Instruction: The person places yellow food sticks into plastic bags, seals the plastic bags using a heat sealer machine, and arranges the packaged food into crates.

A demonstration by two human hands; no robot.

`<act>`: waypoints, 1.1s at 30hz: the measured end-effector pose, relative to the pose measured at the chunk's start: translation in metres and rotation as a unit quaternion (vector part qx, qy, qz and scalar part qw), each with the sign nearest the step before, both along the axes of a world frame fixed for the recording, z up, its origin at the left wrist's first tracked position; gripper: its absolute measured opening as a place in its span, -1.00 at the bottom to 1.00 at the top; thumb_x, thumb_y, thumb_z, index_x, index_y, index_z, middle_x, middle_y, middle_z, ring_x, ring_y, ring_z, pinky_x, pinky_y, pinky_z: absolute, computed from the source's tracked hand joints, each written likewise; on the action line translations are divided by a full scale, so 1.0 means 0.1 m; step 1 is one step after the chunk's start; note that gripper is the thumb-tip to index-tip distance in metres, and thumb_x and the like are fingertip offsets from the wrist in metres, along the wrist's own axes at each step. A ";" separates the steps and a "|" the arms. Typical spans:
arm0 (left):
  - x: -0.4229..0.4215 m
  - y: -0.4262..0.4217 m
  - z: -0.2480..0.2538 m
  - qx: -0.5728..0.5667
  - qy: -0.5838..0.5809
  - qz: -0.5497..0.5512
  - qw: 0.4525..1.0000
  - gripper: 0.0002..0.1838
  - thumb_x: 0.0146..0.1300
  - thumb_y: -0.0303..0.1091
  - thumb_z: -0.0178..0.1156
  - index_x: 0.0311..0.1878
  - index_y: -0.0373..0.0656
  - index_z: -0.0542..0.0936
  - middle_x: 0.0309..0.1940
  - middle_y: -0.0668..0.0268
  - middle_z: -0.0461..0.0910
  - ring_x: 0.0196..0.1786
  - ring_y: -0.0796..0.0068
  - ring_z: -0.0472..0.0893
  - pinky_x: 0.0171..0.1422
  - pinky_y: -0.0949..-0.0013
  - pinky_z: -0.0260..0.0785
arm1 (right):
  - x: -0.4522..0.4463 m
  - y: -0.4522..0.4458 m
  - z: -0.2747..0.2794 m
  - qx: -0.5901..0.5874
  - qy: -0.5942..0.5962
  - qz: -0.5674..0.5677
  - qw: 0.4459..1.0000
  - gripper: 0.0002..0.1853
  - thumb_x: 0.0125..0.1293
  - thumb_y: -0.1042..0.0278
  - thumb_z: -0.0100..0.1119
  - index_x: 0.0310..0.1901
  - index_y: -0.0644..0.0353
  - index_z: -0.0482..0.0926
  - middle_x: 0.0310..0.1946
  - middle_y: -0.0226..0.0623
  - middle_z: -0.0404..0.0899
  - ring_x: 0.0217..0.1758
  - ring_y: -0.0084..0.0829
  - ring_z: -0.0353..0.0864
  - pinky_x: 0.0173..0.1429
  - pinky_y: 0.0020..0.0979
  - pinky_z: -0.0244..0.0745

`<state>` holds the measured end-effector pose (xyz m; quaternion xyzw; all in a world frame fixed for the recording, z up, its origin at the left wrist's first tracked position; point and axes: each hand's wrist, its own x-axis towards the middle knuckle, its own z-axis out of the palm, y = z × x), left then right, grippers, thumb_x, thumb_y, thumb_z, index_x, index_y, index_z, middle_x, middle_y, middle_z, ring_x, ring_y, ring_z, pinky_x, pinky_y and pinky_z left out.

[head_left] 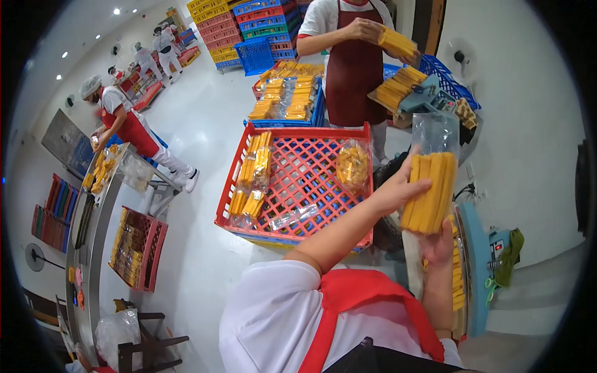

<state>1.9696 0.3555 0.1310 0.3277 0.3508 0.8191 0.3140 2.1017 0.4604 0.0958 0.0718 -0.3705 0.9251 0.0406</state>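
Note:
A clear plastic bag of long yellow sticks (428, 194) is held up before me, its unfilled end pointing away. My left hand (401, 188) grips it from the left side, thumb lying across the sticks. At the near end, my right hand (437, 242) closes around its lower edge. Just beyond my right wrist stands a teal machine (476, 273) with a small red display. More yellow sticks (458, 273) lie beside it, partly hidden by my arm. A red crate (298, 133) to the left contains bagged sticks (255, 171) and a bag of yellow pieces (352, 166).
Across from me a co-worker in a maroon apron (354, 74) holds another stick pack (397, 42) near a second teal machine (429, 99). Blue crates (320, 115) with packs and stacked crates (264, 28) stand behind. At left, another worker (127, 118) leans over a metal table (102, 230).

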 end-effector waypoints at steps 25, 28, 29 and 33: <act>0.27 0.65 -0.38 -0.008 -0.227 -0.217 0.949 -0.49 0.25 -0.02 -0.12 0.17 -0.11 0.24 0.08 0.26 0.34 0.09 0.32 0.38 0.15 0.17 0.23 | -0.12 0.52 -0.05 -0.140 -0.074 -0.194 0.968 -0.53 0.27 0.00 -0.16 0.09 0.12 0.32 -0.05 -0.35 0.44 0.01 -0.45 0.42 0.04 -0.43 0.33; 0.25 0.73 -0.43 -0.107 -0.113 -0.103 0.982 -0.52 0.28 -0.15 -0.12 0.21 -0.14 0.16 0.05 0.27 0.35 0.06 0.42 0.38 0.12 0.33 0.23 | 0.09 0.60 0.04 -0.094 -0.082 -0.226 0.966 -0.50 0.28 -0.06 -0.25 0.11 0.11 0.30 -0.02 -0.30 0.42 0.03 -0.41 0.42 0.11 -0.37 0.30; 0.26 0.75 -0.40 -0.155 -0.050 -0.038 0.986 -0.52 0.29 -0.21 -0.13 0.23 -0.16 0.12 0.04 0.28 0.35 0.05 0.47 0.38 0.11 0.41 0.24 | 0.12 0.63 0.04 -0.053 -0.060 -0.229 0.970 -0.50 0.29 -0.06 -0.27 0.11 0.11 0.29 -0.02 -0.29 0.42 0.02 -0.41 0.43 0.12 -0.37 0.29; 0.38 0.76 -0.29 -0.123 0.010 -0.059 0.991 -0.50 0.32 -0.32 -0.20 0.28 -0.21 -0.02 0.07 0.22 0.30 0.08 0.50 0.34 0.10 0.46 0.21 | 0.13 0.69 -0.07 0.004 -0.032 -0.330 0.943 -0.44 0.31 0.05 -0.23 0.24 0.19 0.06 0.15 -0.24 0.22 0.19 -0.45 0.23 0.21 -0.44 0.16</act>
